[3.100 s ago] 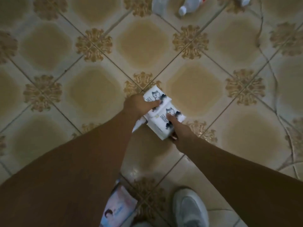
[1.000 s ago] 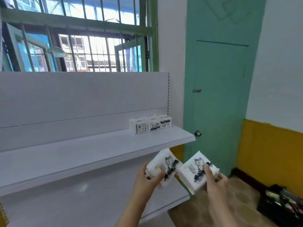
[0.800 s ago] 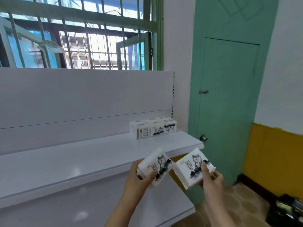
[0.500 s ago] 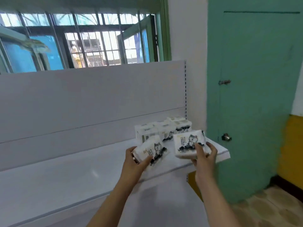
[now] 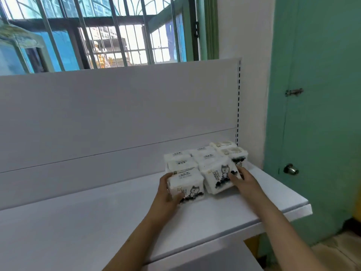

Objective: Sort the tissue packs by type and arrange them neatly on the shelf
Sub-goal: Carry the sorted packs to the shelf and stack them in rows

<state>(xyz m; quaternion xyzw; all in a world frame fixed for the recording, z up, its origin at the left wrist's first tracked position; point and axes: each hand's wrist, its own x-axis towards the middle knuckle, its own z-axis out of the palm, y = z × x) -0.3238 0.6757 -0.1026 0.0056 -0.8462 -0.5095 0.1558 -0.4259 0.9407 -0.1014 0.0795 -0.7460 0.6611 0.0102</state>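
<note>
The big white shelf [image 5: 97,218] runs wide from left to right, with a tall white back panel [image 5: 117,106] behind it and a barred window [image 5: 109,34] above that. A green door [image 5: 316,94] stands just past the right end of the shelf. In the far right corner of the shelf sits a group of tissue packs [image 5: 205,155], all white with the same little cat picture, pushed close together against the back panel — so this looks like the spot for this one type. The left hand [image 5: 168,192] is wrapped round one pack [image 5: 185,187], thumb on the front and fingers at the left side, holding it down on the shelf just in front of the group. The right hand [image 5: 242,178] has its fingers curled on a second pack [image 5: 219,176], which is a bit tilted and touches the first pack. I think both packs are being added as a new front row, and the tilted one needs to be set straight. To the left the shelf has lots of open room. To the right the shelf edge [image 5: 298,210] is near — a hard push that way could knock a pack off.
</note>
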